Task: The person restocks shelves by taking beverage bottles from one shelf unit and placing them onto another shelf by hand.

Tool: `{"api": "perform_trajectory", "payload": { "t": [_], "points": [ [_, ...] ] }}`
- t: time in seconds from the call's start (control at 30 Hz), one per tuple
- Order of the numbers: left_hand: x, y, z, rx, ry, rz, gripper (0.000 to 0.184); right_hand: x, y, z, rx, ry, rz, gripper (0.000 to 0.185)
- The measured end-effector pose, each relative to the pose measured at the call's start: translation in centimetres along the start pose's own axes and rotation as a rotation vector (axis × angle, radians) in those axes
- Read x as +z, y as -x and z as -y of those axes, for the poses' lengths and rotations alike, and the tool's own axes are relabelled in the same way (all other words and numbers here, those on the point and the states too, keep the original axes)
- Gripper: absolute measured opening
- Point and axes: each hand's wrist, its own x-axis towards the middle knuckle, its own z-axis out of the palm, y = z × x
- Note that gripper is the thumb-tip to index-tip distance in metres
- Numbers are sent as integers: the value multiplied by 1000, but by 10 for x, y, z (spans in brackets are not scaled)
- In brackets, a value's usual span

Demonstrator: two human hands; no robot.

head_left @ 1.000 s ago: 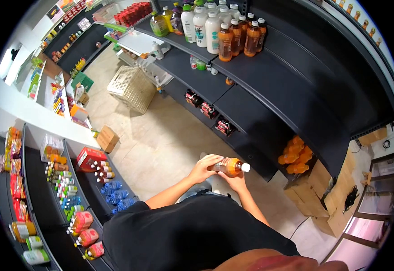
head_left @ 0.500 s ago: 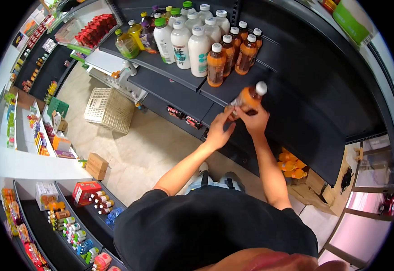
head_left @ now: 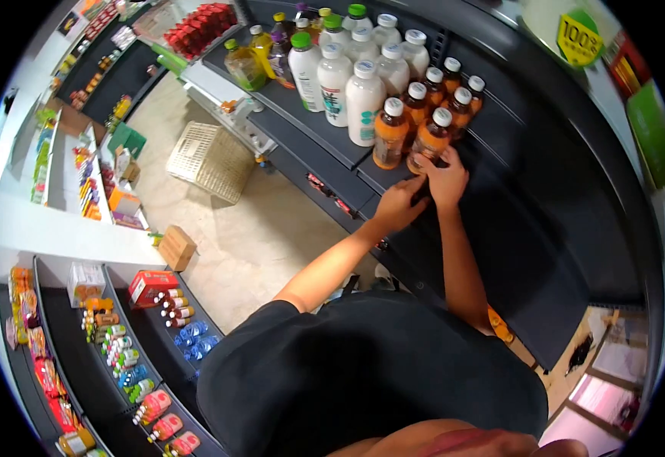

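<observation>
A: Where've we got the held btl [head_left: 429, 140]?

B: Front row of the dark shelf [head_left: 511, 225], among the matching btls [head_left: 388, 145]. Orange-brown, white cap up, approx. upright. Base is hidden by our fingers, so we can't tell if it's fully down.

A: And our grip?

B: Our right hand [head_left: 448, 179] has its fingers clamped round the lower part, thumb on one side. Our left hand [head_left: 399, 207] is just beside the base, fingers bent a bit; we can't tell if they're touching the btl or not.

A: What's next to it?

B: One matching btl stands just left, others right behind, all white caps. Then we've got white btls [head_left: 364, 107], some w/ green caps, and past those a yellow btl [head_left: 262, 55] and a green btl [head_left: 245, 72] nr the shelf's far end.

A: Further out?

B: Red packs [head_left: 201, 30] beyond that end. On the floor [head_left: 283, 221], a cream basket [head_left: 209, 161], plus a cardboard box [head_left: 176, 247] nearer the opp. shelving. Over there we see a red box [head_left: 152, 288], blue btls [head_left: 198, 341] & pink-label btls [head_left: 166, 426].
</observation>
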Motion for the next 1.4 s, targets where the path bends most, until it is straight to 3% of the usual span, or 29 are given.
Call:
{"api": "perform_trajectory", "payload": {
  "t": [0.2, 0.27, 0.33, 0.4, 0.47, 0.5, 0.53, 0.57, 0.6, 0.63, 0.67, 0.7, 0.73, 0.8, 0.87, 0.9, 0.97, 1.03, 1.07, 1.1, 1.13, 1.2, 1.27, 1.3, 1.4],
  "points": [
    [5, 7, 14, 285, -101, -150, 47, 16, 7, -23, -16, -111, -9, 64],
    [-5, 26, 30, 367, 155, -138, 33, 17, 24, -13, -37, -158, -82, 64],
    [-19, 65, 47, 348, 172, -180, 24, 14, 45, -15, -73, -39, -185, 53],
    [-25, 121, 72, 109, 140, -217, 20, 22, 70, -31, -213, -158, -264, 38],
    [-29, 198, 108, -319, 108, -130, 23, 41, 95, -51, -342, -435, -46, 21],
    [-15, 254, 159, -463, 53, -74, 30, 53, 104, -36, -373, -416, 160, 15],
    [-19, 315, 174, -748, 187, -45, 38, 59, 121, -19, -410, -388, 362, 8],
    [1, 395, 218, -907, 252, -118, 43, 72, 137, 10, -311, -427, 579, 3],
    [20, 490, 261, -959, 78, -117, 45, 91, 151, 23, -371, -418, 785, 4],
    [3, 549, 232, -967, -582, 423, 45, 106, 167, 42, -299, -464, 1032, 7],
    [1, 591, 200, -1739, -261, 146, 45, 126, 183, 49, -240, -503, 1322, 15],
    [22, 649, 171, -1566, -669, 16, 33, 141, 195, 56, -256, -390, 1594, 25],
    [6, 666, 152, -1868, -327, -407, 32, 158, 207, 56, -275, -218, 1853, 38],
    [-5, 732, 131, -2022, 416, -507, 43, 196, 237, 48, -604, 80, 2112, 45],
    [-4, 745, 83, -1702, 485, -918, 33, 220, 272, 61, -581, 152, 2125, 41],
    [19, 768, 92, -1520, 440, -1149, 34, 233, 290, 61, -582, 75, 2093, 39],
    [38, 771, 83, -1580, 484, -1337, 38, 265, 323, 48, -574, -81, 2021, 36],
    [63, 760, 87, -1737, 418, -1332, 42, 298, 352, 30, -556, 3, 2064, 27],
    [75, 750, 88, -1937, 351, -1143, 45, 319, 367, 13, -534, 48, 2105, 25],
    [78, 717, 83, -2024, 196, -1085, 43, 342, 383, -11, -391, 64, 2180, 24],
    [88, 717, 64, -1922, 377, -978, 28, 361, 395, -34, -238, 86, 2249, 22],
    [92, 719, 53, -1764, 496, -996, 27, 391, 410, -72, -97, 334, 2217, 22],
    [86, 712, 53, -1589, 605, -1007, 27, 434, 412, -109, -985, 1063, 2274, 29],
    [81, 708, 54, -1498, 660, -1011, 26, 439, 418, -96, -766, 987, 2267, 27],
    [94, 768, 66, -1783, 342, -860, 41, 407, 429, -34, -118, 735, 2161, 21]
  ]
}}
